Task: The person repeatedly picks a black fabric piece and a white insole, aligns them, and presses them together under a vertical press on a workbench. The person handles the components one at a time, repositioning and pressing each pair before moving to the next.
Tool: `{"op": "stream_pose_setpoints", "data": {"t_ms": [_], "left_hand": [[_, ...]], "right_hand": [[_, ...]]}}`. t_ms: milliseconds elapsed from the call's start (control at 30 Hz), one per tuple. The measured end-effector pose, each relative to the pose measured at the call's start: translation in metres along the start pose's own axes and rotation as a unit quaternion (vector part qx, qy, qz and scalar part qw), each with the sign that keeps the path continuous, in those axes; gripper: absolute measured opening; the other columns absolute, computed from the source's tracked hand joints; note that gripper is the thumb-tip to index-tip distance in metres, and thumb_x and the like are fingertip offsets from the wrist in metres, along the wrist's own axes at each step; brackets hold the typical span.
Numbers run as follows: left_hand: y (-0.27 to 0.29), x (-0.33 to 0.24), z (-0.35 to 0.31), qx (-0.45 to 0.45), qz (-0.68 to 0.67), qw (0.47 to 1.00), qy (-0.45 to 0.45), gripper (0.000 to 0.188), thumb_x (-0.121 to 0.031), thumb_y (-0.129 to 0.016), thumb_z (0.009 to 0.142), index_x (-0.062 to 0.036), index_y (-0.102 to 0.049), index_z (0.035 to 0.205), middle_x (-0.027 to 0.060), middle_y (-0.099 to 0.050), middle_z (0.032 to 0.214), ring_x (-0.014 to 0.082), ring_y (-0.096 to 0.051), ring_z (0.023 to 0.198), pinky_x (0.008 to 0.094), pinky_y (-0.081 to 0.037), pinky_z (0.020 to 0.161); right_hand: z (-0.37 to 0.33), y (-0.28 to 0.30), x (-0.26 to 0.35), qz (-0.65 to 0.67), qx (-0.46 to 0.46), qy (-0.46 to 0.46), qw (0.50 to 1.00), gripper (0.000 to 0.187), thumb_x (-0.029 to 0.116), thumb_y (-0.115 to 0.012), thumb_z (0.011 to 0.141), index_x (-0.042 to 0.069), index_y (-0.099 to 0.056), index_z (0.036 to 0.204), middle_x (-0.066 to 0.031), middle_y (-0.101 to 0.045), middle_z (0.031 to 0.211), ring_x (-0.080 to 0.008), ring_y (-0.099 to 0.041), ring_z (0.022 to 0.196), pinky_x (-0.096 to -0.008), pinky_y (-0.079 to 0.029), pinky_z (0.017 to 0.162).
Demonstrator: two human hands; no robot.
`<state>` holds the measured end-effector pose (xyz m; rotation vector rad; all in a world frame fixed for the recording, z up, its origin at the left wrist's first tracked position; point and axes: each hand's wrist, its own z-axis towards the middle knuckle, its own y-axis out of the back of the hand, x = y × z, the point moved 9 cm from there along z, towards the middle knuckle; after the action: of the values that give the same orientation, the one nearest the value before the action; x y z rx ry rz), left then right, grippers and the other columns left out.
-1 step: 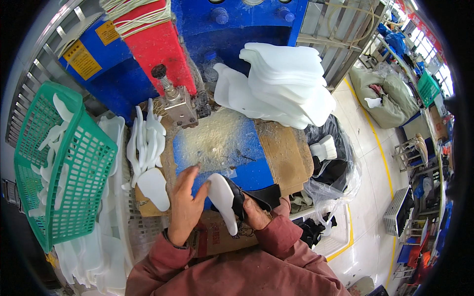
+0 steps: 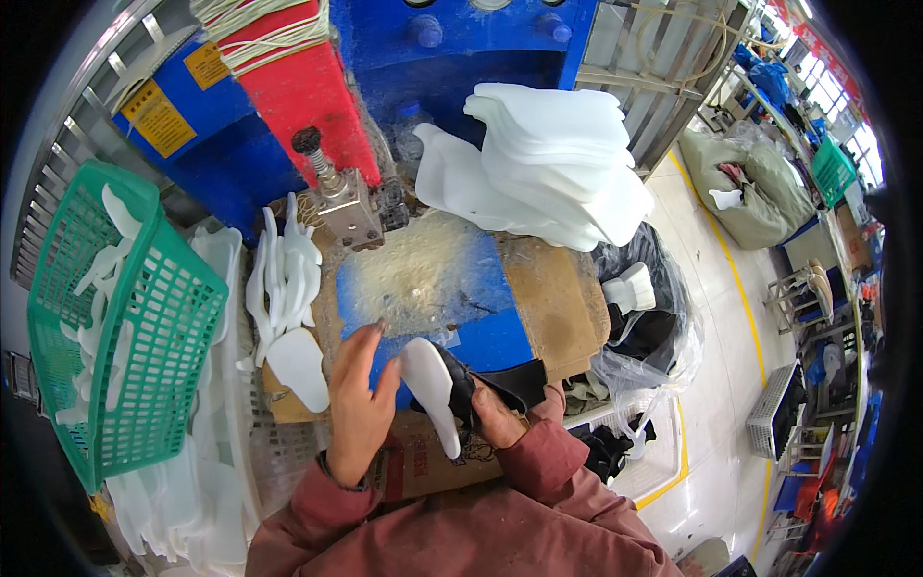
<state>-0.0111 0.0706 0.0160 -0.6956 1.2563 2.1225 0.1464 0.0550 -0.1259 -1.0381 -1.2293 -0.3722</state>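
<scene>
My right hand (image 2: 498, 419) is closed around a black shoe upper (image 2: 462, 394) above the near edge of the work surface. A smooth white sole-shaped piece (image 2: 430, 382) lies against the upper's left side and faces up. Some of the upper is hidden behind this piece and my fingers. Just left of it, my left hand (image 2: 361, 415) is open, thumb and fingers apart, with nothing in it. The thumb tip comes close to the white piece's edge. Beyond both hands, pale dust covers a blue board (image 2: 505, 332).
A red machine arm (image 2: 298, 101) with a metal head (image 2: 354, 223) hangs over the board. Stacked white sheets (image 2: 553, 159) stand at the back. Leftward are narrow white pieces (image 2: 288, 269) and a green basket (image 2: 159, 327). A plastic-lined bin (image 2: 663, 337) sits right.
My left hand has shifted slightly left, its thumb drawing back from the white piece. The upper and white piece have moved a little left; my right hand has barely moved.
</scene>
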Motion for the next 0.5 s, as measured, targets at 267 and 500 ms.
{"op": "stream_pose_setpoints", "data": {"t_ms": [267,500], "left_hand": [[-0.019,-0.050,-0.033,0.047,0.022,0.992,-0.116,0.033,0.004,-0.078,0.085,0.0011,-0.075,0.118,0.0134,-0.066,0.119,0.0309,-0.065,0.102,0.0398,-0.053,0.085],[-0.021,-0.055,-0.037,0.035,0.049,0.990,-0.124,0.034,0.003,-0.078,0.083,-0.0001,-0.075,0.117,0.0144,-0.066,0.119,0.0322,-0.066,0.101,0.0410,-0.053,0.085]], "right_hand": [[-0.001,-0.011,0.014,-0.032,0.027,0.024,0.999,0.078,0.054,-0.037,0.110,-0.003,-0.027,0.163,-0.0157,-0.034,0.165,-0.0263,-0.028,0.155,-0.0393,-0.019,0.127],[-0.005,-0.018,0.037,-0.087,0.025,0.057,0.994,0.069,0.042,-0.037,0.110,-0.004,-0.027,0.162,-0.0178,-0.033,0.166,-0.0286,-0.027,0.156,-0.0401,-0.018,0.128]]}}
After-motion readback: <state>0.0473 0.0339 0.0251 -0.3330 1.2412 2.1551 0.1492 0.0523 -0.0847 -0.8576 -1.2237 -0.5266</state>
